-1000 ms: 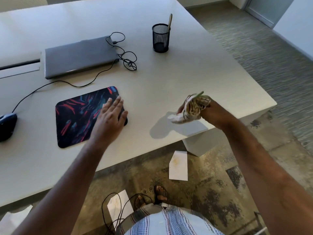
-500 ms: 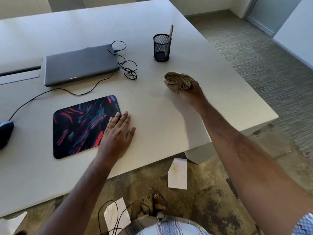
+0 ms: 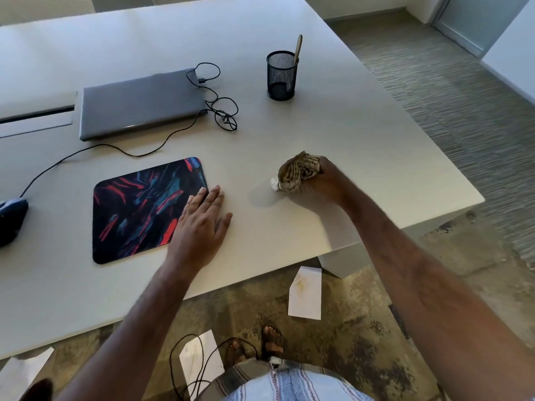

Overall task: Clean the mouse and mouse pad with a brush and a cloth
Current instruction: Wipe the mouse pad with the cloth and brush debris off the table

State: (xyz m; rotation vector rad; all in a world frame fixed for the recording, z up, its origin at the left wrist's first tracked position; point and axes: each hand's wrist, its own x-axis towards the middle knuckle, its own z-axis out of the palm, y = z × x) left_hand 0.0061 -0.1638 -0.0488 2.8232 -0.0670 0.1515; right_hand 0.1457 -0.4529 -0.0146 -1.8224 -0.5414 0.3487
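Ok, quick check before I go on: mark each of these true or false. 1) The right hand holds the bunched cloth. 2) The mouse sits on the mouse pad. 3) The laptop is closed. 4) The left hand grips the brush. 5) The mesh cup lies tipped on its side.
1) True: the right hand is closed on the cloth, low over the table.
2) False: the mouse lies on the bare table, left of the mouse pad.
3) True: the laptop is shut flat.
4) False: the left hand lies flat and open at the pad's right edge, holding nothing.
5) False: the mesh cup stands upright, with a wooden handle sticking out.
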